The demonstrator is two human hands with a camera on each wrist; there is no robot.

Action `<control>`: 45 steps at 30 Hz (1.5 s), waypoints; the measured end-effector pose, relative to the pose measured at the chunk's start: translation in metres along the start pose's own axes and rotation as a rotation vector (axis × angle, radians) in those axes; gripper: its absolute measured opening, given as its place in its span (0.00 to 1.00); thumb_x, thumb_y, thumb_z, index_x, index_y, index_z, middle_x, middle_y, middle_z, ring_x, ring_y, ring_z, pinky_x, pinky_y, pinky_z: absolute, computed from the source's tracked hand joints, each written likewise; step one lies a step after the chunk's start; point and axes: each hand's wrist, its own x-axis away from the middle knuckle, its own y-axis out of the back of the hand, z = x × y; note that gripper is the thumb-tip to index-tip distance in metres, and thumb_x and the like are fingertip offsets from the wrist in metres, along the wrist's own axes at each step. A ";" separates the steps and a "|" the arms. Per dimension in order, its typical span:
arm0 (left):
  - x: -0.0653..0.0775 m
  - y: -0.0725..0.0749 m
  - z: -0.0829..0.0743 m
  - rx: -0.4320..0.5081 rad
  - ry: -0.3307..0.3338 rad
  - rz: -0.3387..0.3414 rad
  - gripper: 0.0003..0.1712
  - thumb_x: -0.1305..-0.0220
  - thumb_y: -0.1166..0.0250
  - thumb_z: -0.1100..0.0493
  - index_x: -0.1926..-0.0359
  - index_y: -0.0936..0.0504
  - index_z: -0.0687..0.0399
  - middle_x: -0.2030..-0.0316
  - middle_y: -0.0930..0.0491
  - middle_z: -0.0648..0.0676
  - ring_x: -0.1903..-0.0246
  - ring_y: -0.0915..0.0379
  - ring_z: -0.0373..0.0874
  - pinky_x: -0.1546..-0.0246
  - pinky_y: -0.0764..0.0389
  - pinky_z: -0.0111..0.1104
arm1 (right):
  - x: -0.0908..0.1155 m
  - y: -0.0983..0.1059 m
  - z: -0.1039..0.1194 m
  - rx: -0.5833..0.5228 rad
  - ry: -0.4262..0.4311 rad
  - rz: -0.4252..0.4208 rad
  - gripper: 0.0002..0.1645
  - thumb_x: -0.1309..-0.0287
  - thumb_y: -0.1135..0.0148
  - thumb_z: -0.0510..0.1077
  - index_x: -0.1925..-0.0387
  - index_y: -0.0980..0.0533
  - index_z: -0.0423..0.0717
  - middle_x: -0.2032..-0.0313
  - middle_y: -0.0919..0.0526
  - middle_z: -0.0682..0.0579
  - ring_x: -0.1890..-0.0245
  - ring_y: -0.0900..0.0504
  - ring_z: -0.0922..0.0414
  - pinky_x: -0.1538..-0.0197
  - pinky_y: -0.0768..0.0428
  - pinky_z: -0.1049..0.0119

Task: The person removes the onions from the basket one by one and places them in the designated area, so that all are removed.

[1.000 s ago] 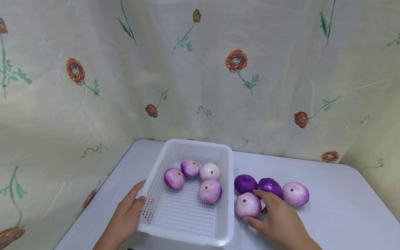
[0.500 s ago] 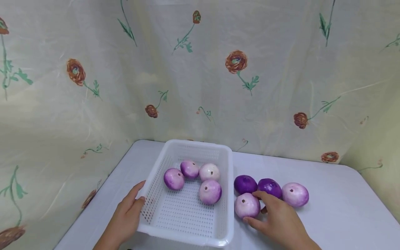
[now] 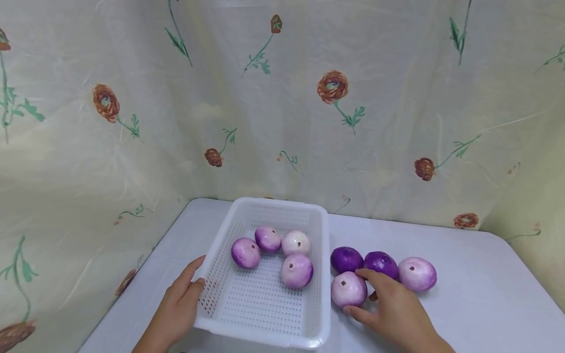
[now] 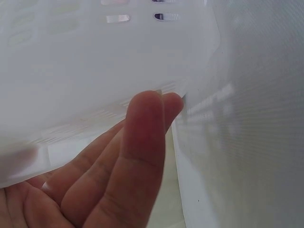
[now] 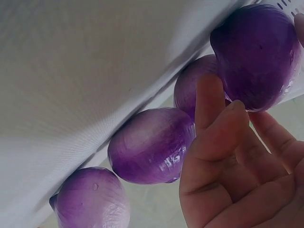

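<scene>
My left hand (image 3: 176, 304) grips the left side of a white perforated plastic basket (image 3: 325, 289). In the left wrist view its fingers (image 4: 145, 128) lie close against the white plastic. My right hand (image 3: 395, 306) holds a pale purple-and-white onion (image 3: 347, 290) just outside the basket's right wall, thumb at the near side and index finger at the far side. Seen from the right wrist, this onion (image 5: 261, 57) shows a dark purple underside, and the other fingers are loosely curled beside it. Inside the basket several purple-white onions (image 3: 297, 271) sit toward the back.
Behind the right hand, a dark purple onion (image 3: 346, 260), a second dark purple onion (image 3: 381, 264) and a paler onion (image 3: 417, 274) stand in a row on the white table (image 3: 476, 294). A flowered curtain (image 3: 379, 132) hangs close behind the table's back edge.
Almost nothing differs. The onion at my right hand has shifted a few pixels left toward the basket; both hands keep their places.
</scene>
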 end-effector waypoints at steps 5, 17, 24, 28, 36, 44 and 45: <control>0.000 0.000 -0.001 -0.001 0.000 0.002 0.28 0.16 0.53 0.57 0.20 0.38 0.40 0.34 0.23 0.59 0.55 0.18 0.49 0.60 0.18 0.43 | 0.001 -0.001 -0.002 -0.005 0.017 -0.017 0.51 0.59 0.18 0.75 0.38 0.21 0.54 0.56 0.14 0.63 0.68 0.19 0.67 0.64 0.19 0.64; -0.001 0.000 0.000 0.007 -0.019 -0.002 0.28 0.16 0.53 0.57 0.20 0.37 0.39 0.35 0.21 0.59 0.58 0.18 0.49 0.62 0.18 0.42 | -0.001 0.016 -0.001 -0.013 -0.019 0.009 0.55 0.59 0.23 0.80 0.37 0.22 0.51 0.54 0.13 0.58 0.64 0.16 0.62 0.62 0.18 0.59; 0.000 0.002 -0.001 -0.004 -0.012 -0.004 0.28 0.16 0.53 0.57 0.20 0.38 0.40 0.35 0.22 0.60 0.56 0.18 0.49 0.60 0.18 0.42 | -0.005 0.041 -0.003 -0.022 -0.043 0.047 0.58 0.56 0.26 0.82 0.34 0.22 0.50 0.48 0.13 0.55 0.54 0.14 0.54 0.51 0.17 0.46; 0.001 0.003 -0.001 -0.021 -0.009 -0.006 0.28 0.16 0.53 0.56 0.20 0.38 0.40 0.33 0.23 0.59 0.54 0.19 0.48 0.58 0.18 0.44 | -0.005 0.057 -0.005 -0.022 -0.046 0.021 0.56 0.56 0.29 0.84 0.32 0.24 0.57 0.47 0.14 0.54 0.51 0.15 0.51 0.47 0.20 0.40; 0.000 0.004 0.000 -0.013 -0.011 -0.004 0.28 0.16 0.54 0.57 0.20 0.38 0.40 0.34 0.23 0.59 0.55 0.18 0.48 0.58 0.19 0.43 | -0.001 0.081 -0.004 -0.029 0.002 -0.070 0.56 0.55 0.23 0.78 0.30 0.26 0.54 0.37 0.19 0.47 0.38 0.21 0.41 0.43 0.26 0.36; 0.001 0.002 0.002 0.014 -0.044 -0.005 0.28 0.16 0.53 0.58 0.20 0.37 0.42 0.35 0.22 0.61 0.55 0.19 0.49 0.59 0.20 0.43 | -0.001 0.085 -0.002 -0.028 -0.037 -0.038 0.56 0.53 0.26 0.79 0.29 0.26 0.55 0.36 0.19 0.47 0.37 0.22 0.40 0.42 0.27 0.34; 0.000 0.001 0.002 0.022 -0.047 -0.004 0.28 0.16 0.53 0.59 0.20 0.36 0.42 0.35 0.22 0.61 0.56 0.19 0.49 0.60 0.19 0.43 | -0.001 0.085 0.000 -0.028 -0.037 -0.035 0.56 0.52 0.27 0.79 0.29 0.26 0.55 0.36 0.19 0.47 0.37 0.22 0.40 0.42 0.27 0.34</control>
